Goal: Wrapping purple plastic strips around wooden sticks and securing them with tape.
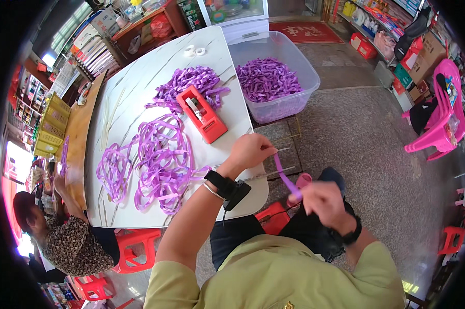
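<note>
A purple ribbon [284,176] stretches between my hands past the table's right edge. My left hand [250,150] is closed in a pinch on its upper end, just above a thin metal rod [281,171] that sticks out from the table. At the lower end my right hand [322,202], slightly blurred, has its fingers closed round the ribbon. A red tape dispenser [201,114] stands on the table beyond my left hand. Behind it lies a heap of short purple ribbon pieces [188,85]. Loose tangles of long purple ribbon [163,159] spread over the table left of my wrist.
A clear plastic bin [307,92] full of purple pieces stands against the white marbled table [124,98]. Two tape rolls [195,51] lie at the far end. Someone in a patterned shirt [72,244] sits at left near a red stool [137,250]. A pink chair [441,121] stands right.
</note>
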`<state>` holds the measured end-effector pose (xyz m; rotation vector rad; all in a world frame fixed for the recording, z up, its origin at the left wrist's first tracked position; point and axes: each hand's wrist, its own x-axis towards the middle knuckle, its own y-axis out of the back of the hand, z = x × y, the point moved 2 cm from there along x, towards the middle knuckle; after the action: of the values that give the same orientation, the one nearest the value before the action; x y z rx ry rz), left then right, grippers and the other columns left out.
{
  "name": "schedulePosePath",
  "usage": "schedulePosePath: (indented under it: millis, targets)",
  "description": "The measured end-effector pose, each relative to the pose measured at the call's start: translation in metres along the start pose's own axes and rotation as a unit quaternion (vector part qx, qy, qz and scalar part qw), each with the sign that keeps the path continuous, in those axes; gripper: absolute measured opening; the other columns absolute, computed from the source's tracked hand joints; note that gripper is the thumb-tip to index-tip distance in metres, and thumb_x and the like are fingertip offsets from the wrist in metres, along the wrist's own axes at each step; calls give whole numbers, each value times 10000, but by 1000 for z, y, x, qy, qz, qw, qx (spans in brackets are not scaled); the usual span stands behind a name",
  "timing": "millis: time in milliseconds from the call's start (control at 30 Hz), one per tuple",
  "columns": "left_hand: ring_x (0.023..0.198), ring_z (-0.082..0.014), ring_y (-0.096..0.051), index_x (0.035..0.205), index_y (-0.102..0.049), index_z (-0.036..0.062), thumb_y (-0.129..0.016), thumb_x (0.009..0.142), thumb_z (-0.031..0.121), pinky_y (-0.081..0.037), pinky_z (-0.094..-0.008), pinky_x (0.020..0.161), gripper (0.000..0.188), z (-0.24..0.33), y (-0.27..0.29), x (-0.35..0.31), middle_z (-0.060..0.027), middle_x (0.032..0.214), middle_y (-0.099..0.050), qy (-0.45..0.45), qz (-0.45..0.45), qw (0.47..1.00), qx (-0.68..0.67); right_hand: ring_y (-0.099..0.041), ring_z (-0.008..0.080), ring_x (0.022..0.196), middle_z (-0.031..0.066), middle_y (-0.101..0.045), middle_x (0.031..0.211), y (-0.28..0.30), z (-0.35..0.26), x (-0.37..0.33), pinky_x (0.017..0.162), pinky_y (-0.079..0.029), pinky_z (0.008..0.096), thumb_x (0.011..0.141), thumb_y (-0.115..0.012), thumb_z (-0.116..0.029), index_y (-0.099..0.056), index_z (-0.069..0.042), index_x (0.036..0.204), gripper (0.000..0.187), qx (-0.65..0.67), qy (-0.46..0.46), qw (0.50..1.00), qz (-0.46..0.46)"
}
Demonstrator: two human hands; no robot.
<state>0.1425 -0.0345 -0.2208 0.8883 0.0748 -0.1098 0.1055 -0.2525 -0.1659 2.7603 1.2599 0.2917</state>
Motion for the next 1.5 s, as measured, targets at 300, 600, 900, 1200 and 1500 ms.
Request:
schedulePosePath:
  millis: [300, 600, 900, 1200, 1500]
  targets:
    - [551, -224, -549, 748, -623, 44, -599, 730, 251, -418, -337, 530, 209, -6, 4, -4, -100, 613, -582, 8, 19, 995, -96, -302, -2, 477, -76, -394, 594, 17, 57, 143, 393, -199, 154, 869, -432, -190, -577, 27, 963, 277, 255, -204, 945, -28]
    - [522, -157, -501, 771, -613, 22, -594, 746, 218, -399, -293, 517, 198, -7, 9, -3, -85, 583, -549, 48, 12, 989, -136, -335, -9, 477, -75, -443, 638, 22, 102, 150, 371, -207, 136, 849, -473, -170, -566, 30, 969, 251, 363, -268, 892, -13]
    - [591, -72, -507, 864, -618, 4, -595, 766, 144, -413, -235, 544, 172, -11, -1, -1, -39, 640, -575, -21, 28, 983, -182, -352, -8, 481, -76, -419, 600, 20, 150, 141, 354, -201, 135, 842, -498, -198, -581, -30, 888, 193, 371, -351, 860, -2]
    - [568, -240, -559, 813, -647, 71, -609, 737, 244, -434, -325, 554, 193, 0, 1, 1, -125, 667, -599, -8, -2, 1000, -12, -396, 34, 522, -35, -479, 624, -21, 140, 35, 460, -296, 185, 824, -515, -216, -596, -52, 835, 182, 202, -279, 937, 66]
    - [559, -259, -548, 781, -631, 60, -597, 727, 274, -420, -347, 533, 223, 5, 2, 4, -133, 635, -575, -4, -25, 1000, 12, -485, 46, 612, 9, -579, 731, -42, 124, 19, 561, -381, 171, 826, -564, -169, -579, -30, 857, 143, 230, -184, 940, 172]
